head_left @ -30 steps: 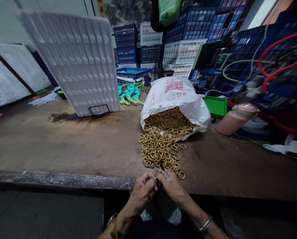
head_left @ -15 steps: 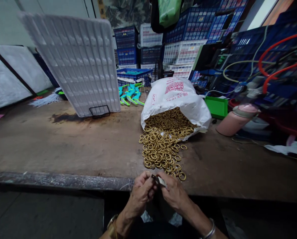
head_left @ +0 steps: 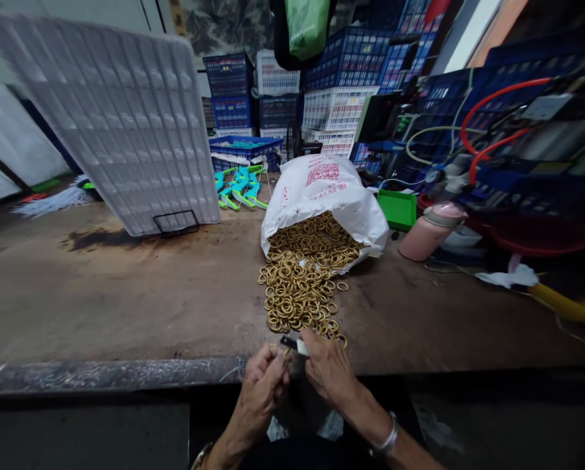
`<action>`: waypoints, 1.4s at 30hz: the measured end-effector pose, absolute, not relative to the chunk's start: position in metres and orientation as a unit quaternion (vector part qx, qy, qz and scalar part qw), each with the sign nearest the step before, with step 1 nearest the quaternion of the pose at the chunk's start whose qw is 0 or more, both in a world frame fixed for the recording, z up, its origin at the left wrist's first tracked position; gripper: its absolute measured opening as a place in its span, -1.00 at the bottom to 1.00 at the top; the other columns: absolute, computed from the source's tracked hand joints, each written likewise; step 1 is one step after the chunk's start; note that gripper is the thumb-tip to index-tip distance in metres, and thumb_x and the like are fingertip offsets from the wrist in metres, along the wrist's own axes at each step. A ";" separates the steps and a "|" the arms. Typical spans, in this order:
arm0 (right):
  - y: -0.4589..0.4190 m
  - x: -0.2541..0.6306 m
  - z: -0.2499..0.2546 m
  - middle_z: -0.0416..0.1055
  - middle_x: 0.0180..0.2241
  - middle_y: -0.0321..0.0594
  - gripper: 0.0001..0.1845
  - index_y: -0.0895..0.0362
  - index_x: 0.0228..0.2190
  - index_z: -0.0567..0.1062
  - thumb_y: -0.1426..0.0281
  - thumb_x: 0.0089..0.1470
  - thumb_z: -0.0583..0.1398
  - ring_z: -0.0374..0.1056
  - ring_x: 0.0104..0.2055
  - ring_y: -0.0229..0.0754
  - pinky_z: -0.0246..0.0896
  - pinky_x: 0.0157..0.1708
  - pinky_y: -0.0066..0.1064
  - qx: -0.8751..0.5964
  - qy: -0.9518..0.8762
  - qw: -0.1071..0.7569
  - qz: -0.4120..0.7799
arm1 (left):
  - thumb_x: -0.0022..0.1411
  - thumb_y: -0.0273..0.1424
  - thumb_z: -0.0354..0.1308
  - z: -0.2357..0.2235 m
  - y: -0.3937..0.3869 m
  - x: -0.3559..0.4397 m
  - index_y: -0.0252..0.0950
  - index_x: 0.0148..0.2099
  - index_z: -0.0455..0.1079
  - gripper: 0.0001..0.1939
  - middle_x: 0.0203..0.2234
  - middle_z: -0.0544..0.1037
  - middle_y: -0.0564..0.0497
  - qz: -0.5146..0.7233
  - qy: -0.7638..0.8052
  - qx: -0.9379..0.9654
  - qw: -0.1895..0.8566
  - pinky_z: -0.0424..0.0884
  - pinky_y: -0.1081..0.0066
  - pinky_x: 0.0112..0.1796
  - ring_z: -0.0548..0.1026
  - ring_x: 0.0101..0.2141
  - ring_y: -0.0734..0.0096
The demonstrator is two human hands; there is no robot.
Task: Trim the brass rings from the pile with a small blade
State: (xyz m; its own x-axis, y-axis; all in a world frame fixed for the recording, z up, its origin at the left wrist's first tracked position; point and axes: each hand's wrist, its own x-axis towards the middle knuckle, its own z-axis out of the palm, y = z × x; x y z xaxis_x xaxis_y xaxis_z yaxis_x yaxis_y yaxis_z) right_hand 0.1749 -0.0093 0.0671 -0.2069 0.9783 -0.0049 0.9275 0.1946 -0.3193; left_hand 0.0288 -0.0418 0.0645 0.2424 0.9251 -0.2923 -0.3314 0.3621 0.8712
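My left hand (head_left: 267, 375) is closed in a pinch at the table's front edge. A bit of a gold ring (head_left: 287, 351) shows at its fingertips, mostly hidden by them. My right hand (head_left: 329, 365) is closed around a small knife (head_left: 289, 342) with a dark flat blade and a white grip; the blade points left, close to the left fingertips. Just beyond both hands lies a heap of gold rings (head_left: 297, 294). It spills from the mouth of a white sack (head_left: 297, 189) with red print, lying on its side.
A ribbed translucent tray (head_left: 121, 124) stands upright on the wooden table (head_left: 126, 294), behind a black wire stand (head_left: 175, 223). Turquoise and green plastic parts (head_left: 243, 186), a green tray (head_left: 396, 209) and a pink bottle (head_left: 432, 232) lie farther back. Stacked crates (head_left: 341, 108) fill the background.
The view has turned to the right, so things sit farther left. My hands have drawn slightly apart, and the knife's dark blade shows more plainly.
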 end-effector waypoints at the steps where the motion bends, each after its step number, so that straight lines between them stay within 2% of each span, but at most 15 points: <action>1: -0.003 0.184 0.069 0.43 -0.49 -0.23 -0.70 0.13 -0.39 0.35 0.66 -0.15 -0.03 0.27 -0.49 -0.28 -0.17 -0.52 -0.47 -0.646 -0.749 0.088 0.120 | 0.05 -0.15 0.11 0.069 -0.045 0.027 -0.30 -0.46 0.13 -0.67 -0.71 0.20 0.21 0.442 0.423 0.358 0.705 -0.11 0.60 -0.70 0.02 -0.74 0.73; 8: 0.043 0.261 0.055 0.37 -0.56 -0.23 -0.82 0.14 -0.41 0.35 0.53 -0.02 -0.03 0.22 -0.55 -0.29 -0.18 -0.56 -0.49 -0.742 -0.661 0.088 0.068 | 0.03 -0.16 0.13 0.078 -0.045 0.025 -0.29 -0.43 0.17 -0.69 -0.68 0.25 0.17 0.426 0.362 0.257 0.788 -0.09 0.63 -0.73 0.05 -0.74 0.72; 12: 0.056 0.266 0.042 0.40 -0.51 -0.23 -0.82 0.12 -0.40 0.33 0.33 0.06 -0.02 0.27 -0.49 -0.26 -0.13 -0.54 -0.50 -0.742 -0.655 0.114 0.093 | 0.05 -0.16 0.10 0.071 -0.039 0.028 -0.37 -0.42 0.26 -0.67 -0.69 0.28 0.11 0.431 0.356 0.247 0.791 0.00 0.63 -0.73 0.13 -0.71 0.68; 15: 0.059 0.257 0.039 0.42 -0.43 -0.24 -0.81 0.08 -0.37 0.33 0.25 0.03 0.01 0.32 -0.42 -0.22 -0.11 -0.52 -0.49 -0.733 -0.665 0.112 0.094 | 0.02 -0.24 0.15 0.070 -0.037 0.029 -0.35 -0.43 0.25 -0.74 -0.60 0.37 0.04 0.454 0.354 0.230 0.784 0.05 0.63 -0.74 0.22 -0.68 0.64; 17: 0.061 0.252 0.040 0.43 -0.42 -0.24 -0.82 0.07 -0.35 0.32 0.27 0.04 0.01 0.33 -0.40 -0.22 -0.11 -0.52 -0.49 -0.730 -0.669 0.104 0.089 | 0.00 -0.28 0.16 0.071 -0.035 0.029 -0.32 -0.36 0.25 -0.77 -0.55 0.41 0.03 0.466 0.353 0.209 0.784 0.07 0.62 -0.75 0.29 -0.66 0.58; 21: 0.063 0.249 0.040 0.44 -0.41 -0.24 -0.85 0.06 -0.33 0.32 0.38 0.01 0.00 0.34 -0.40 -0.20 -0.14 -0.53 -0.47 -0.737 -0.666 0.078 0.084 | -0.02 -0.34 0.17 0.071 -0.033 0.028 -0.31 -0.20 0.29 -0.70 -0.56 0.42 0.04 0.449 0.353 0.169 0.803 0.09 0.62 -0.71 0.33 -0.63 0.55; 25: 0.062 0.251 0.038 0.42 -0.38 -0.22 -0.86 0.08 -0.37 0.31 0.44 -0.02 0.00 0.32 -0.38 -0.21 -0.14 -0.52 -0.47 -0.733 -0.671 0.073 0.081 | -0.02 -0.34 0.18 0.066 -0.033 0.027 -0.38 -0.37 0.34 -0.81 -0.51 0.42 -0.01 0.450 0.333 0.151 0.815 0.15 0.60 -0.64 0.35 -0.56 0.55; 28: 0.061 0.254 0.037 0.39 -0.40 -0.22 -0.88 0.11 -0.40 0.30 0.47 -0.04 0.00 0.29 -0.42 -0.24 -0.13 -0.52 -0.48 -0.734 -0.668 0.088 0.081 | 0.01 -0.33 0.17 0.062 -0.032 0.027 -0.38 -0.44 0.33 -0.81 -0.50 0.42 -0.01 0.456 0.327 0.166 0.811 0.15 0.59 -0.63 0.34 -0.55 0.56; 32: 0.056 0.253 0.042 0.28 -0.58 -0.31 -0.89 0.12 -0.49 0.27 0.43 -0.02 -0.04 0.19 -0.53 -0.27 -0.08 -0.53 -0.49 -0.721 -0.658 0.171 0.132 | 0.01 -0.29 0.18 0.062 -0.029 0.029 -0.38 -0.46 0.29 -0.77 -0.61 0.36 0.04 0.436 0.342 0.218 0.803 0.10 0.62 -0.69 0.26 -0.63 0.62; 36: 0.042 0.231 0.055 0.26 -0.57 -0.35 -0.85 0.11 -0.48 0.28 0.32 -0.05 -0.02 0.18 -0.52 -0.30 0.02 -0.50 -0.51 -0.645 -0.652 0.323 0.232 | -0.03 -0.23 0.20 0.060 -0.024 0.036 -0.31 -0.43 0.23 -0.73 -0.64 0.29 0.14 0.469 0.384 0.265 0.750 0.04 0.64 -0.74 0.21 -0.68 0.64; 40: 0.027 0.199 0.063 0.22 -0.59 -0.39 -0.85 0.12 -0.50 0.30 0.30 -0.11 0.03 0.15 -0.54 -0.33 0.06 -0.52 -0.53 -0.599 -0.629 0.347 0.354 | -0.01 -0.21 0.17 0.059 -0.018 0.042 -0.28 -0.31 0.28 -0.72 -0.75 0.14 0.26 0.491 0.439 0.332 0.675 -0.02 0.64 -0.74 0.05 -0.76 0.69; 42: 0.022 0.187 0.061 0.20 -0.61 -0.40 -0.86 0.12 -0.53 0.30 0.31 -0.13 0.05 0.14 -0.54 -0.33 0.06 -0.51 -0.53 -0.589 -0.614 0.345 0.397 | 0.00 -0.27 0.16 0.061 -0.016 0.042 -0.30 -0.26 0.33 -0.73 -0.74 0.21 0.22 0.505 0.448 0.379 0.633 0.06 0.61 -0.68 0.11 -0.72 0.66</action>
State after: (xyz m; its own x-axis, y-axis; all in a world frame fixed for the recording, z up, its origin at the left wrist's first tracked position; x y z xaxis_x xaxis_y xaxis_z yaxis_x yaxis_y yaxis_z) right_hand 0.1867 0.0222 0.0613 -0.0690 0.9966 -0.0445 0.4491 -0.0088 -0.8934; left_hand 0.0415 -0.0159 0.0606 0.0881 0.9787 -0.1852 -0.2991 0.2033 0.9323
